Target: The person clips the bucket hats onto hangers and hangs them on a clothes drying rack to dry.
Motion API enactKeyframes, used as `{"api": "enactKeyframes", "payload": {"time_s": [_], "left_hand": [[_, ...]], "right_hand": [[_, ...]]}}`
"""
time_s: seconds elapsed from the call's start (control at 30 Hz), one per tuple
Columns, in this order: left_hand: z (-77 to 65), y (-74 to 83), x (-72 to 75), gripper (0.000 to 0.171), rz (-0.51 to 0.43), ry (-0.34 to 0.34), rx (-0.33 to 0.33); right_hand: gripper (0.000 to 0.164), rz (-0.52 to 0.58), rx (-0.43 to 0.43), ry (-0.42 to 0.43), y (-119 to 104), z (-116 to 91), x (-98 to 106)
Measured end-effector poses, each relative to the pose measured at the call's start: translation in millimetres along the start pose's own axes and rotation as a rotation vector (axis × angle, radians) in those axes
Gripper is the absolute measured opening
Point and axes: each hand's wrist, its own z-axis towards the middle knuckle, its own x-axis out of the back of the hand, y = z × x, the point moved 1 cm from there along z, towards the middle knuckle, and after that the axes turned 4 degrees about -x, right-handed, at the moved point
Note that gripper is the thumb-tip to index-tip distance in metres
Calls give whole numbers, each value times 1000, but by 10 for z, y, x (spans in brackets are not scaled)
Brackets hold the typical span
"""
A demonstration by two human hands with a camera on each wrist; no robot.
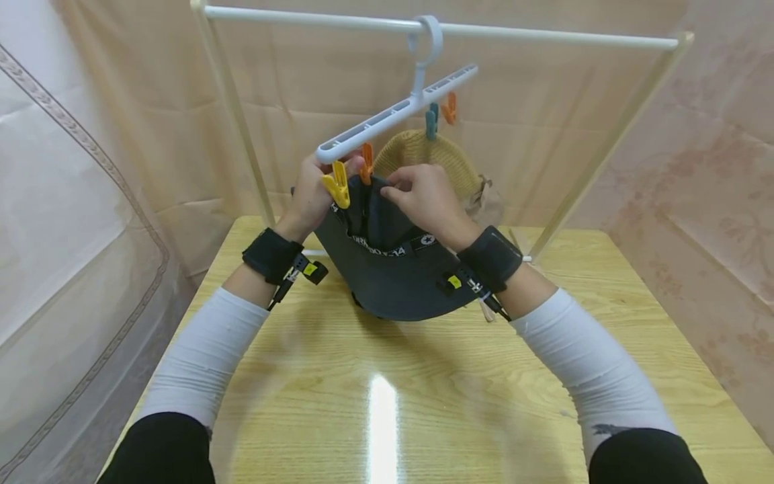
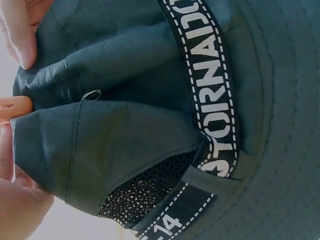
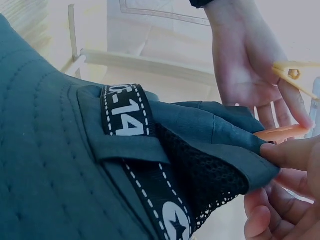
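Observation:
A dark bucket hat [image 1: 399, 289] with a black lettered band [image 2: 212, 95] hangs brim downward beneath a white hanger [image 1: 393, 117]. The left hand [image 1: 311, 198] pinches an orange clothespin [image 1: 366, 163] on the hanger, its tip right at the folded crown of the hat. A yellow clothespin [image 1: 337, 185] dangles in front of that hand. The right hand [image 1: 426, 198] pinches the crown's edge between thumb and fingers, close beside the orange clothespin. Black mesh [image 3: 205, 170] shows at an opening of the crown.
Behind, a knitted tan hat [image 1: 417, 151] hangs from a teal clothespin [image 1: 431, 122]; another orange clothespin [image 1: 449, 109] is further along. The hanger hooks over a white rail [image 1: 544, 35] on a frame standing on the wooden table [image 1: 302, 376]. Cloth curtains surround it.

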Motion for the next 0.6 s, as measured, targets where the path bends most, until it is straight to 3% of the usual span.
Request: {"api": "enactKeyframes", "payload": {"time_s": [0.1,0.3,0.6], "left_hand": [[-27,-17,21,31,12,-6,11],[-70,-29,19,21,61,-1,5],[-107,-74,2,28,159,41,13]], "right_hand": [[18,10,-6,-8,20,-11,-3],[19,18,-20,-9,79,-28,-11],[20,11,-28,22,161,-30,-50]]}}
